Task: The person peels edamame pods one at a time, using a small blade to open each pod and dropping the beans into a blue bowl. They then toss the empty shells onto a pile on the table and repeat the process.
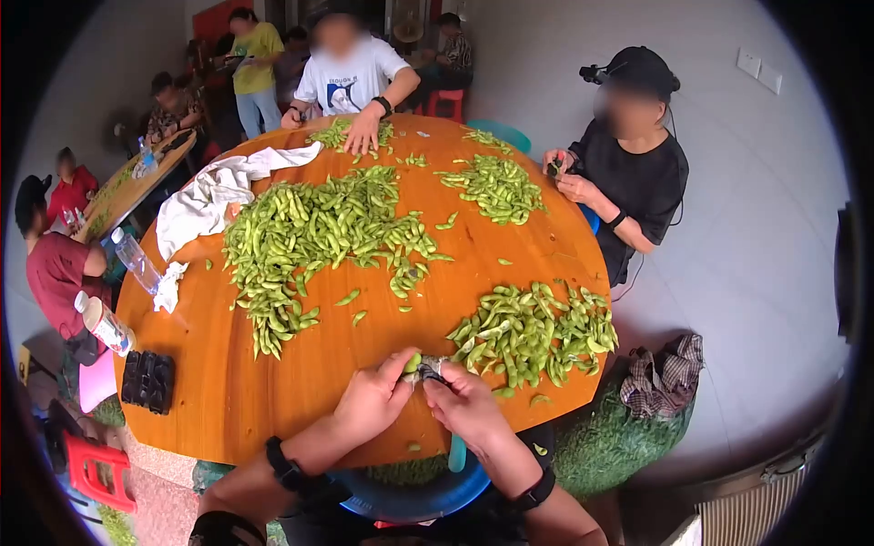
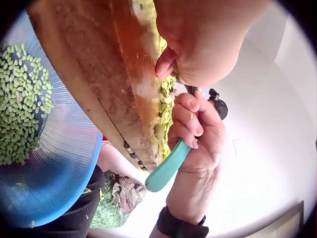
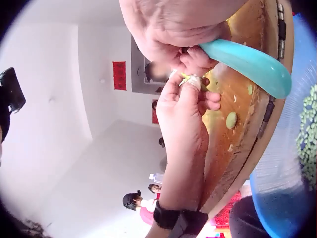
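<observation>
In the head view, the left hand pinched a green edamame pod between thumb and fingertips at the near edge of the round orange-brown wooden table, and the right hand met it there, fingers curled around a small tool with a teal plastic handle that hung below the table's edge. A heap of green pods lay just right of the hands, a larger heap spread across the middle of the table, and a white cloth lay at the far left edge; other people sat around the far side, on a pale tiled floor. In the left wrist view, the right hand gripped the teal handle beside the table's edge, and a blue mesh basin of shelled green beans sat underneath. In the right wrist view, the left hand held the pod at its fingertips, touching the right hand, with the teal handle just beside it.
</observation>
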### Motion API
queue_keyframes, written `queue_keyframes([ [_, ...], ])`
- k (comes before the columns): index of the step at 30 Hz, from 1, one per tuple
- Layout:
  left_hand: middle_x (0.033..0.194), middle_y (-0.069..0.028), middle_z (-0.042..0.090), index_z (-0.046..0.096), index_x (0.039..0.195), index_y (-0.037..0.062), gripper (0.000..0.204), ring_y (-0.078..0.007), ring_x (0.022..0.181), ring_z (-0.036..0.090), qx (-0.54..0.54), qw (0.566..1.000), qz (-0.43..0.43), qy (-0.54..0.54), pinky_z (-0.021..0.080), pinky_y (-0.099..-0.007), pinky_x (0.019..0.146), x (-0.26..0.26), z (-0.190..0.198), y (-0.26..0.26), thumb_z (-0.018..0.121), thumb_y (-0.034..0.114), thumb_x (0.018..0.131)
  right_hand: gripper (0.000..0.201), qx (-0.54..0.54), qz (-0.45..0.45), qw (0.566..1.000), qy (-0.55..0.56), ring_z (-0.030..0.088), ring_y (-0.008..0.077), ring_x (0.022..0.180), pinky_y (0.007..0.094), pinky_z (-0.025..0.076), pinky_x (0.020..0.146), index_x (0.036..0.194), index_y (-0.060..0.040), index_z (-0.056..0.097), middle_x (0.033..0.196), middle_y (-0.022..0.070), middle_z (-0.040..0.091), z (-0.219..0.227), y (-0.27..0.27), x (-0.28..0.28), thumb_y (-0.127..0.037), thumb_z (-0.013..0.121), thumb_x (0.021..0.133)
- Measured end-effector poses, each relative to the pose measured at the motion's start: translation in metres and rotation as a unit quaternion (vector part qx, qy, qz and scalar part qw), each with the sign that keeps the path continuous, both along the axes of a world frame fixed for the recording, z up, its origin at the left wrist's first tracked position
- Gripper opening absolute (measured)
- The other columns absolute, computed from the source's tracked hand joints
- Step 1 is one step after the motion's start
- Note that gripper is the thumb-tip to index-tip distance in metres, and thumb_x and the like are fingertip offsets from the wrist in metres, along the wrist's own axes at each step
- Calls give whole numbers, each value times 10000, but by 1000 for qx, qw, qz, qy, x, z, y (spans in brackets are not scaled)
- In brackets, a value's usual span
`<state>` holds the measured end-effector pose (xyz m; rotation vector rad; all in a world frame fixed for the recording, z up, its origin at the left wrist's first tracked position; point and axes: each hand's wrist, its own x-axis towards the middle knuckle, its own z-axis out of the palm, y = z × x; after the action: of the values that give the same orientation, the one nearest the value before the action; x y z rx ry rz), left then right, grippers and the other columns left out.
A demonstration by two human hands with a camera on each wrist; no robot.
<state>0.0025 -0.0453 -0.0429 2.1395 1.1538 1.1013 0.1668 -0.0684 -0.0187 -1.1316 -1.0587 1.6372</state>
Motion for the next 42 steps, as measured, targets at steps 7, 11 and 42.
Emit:
queue_keyframes([
  [7, 966, -171, 619, 512, 1200, 2, 393, -284, 818, 651, -3, 1000, 18, -7, 520, -318, 707, -5, 1, 4, 565, -28, 812, 53, -49, -40, 996, 62, 387, 28, 506, 188, 292, 426, 924, -101, 574, 651, -46, 464, 1, 8, -14, -86, 523, 917],
  [11, 929, -102, 623, 519, 1207, 4, 375, -162, 717, 620, -41, 998, -15, -50, 509, -265, 649, -10, -2, 11, 528, -51, 836, 65, -82, -15, 990, 112, 328, 25, 417, 201, 208, 351, 861, -118, 548, 642, -37, 474, -3, 15, -10, -98, 524, 917],
  [42, 841, -101, 606, 438, 1123, -4, 271, -133, 622, 541, -366, 866, -64, -336, 396, -240, 518, -26, -2, 26, 318, 180, 965, 124, -19, -28, 999, -8, 394, 21, 499, 190, 295, 430, 981, -63, 626, 637, -48, 485, 12, 16, -24, -72, 526, 908],
])
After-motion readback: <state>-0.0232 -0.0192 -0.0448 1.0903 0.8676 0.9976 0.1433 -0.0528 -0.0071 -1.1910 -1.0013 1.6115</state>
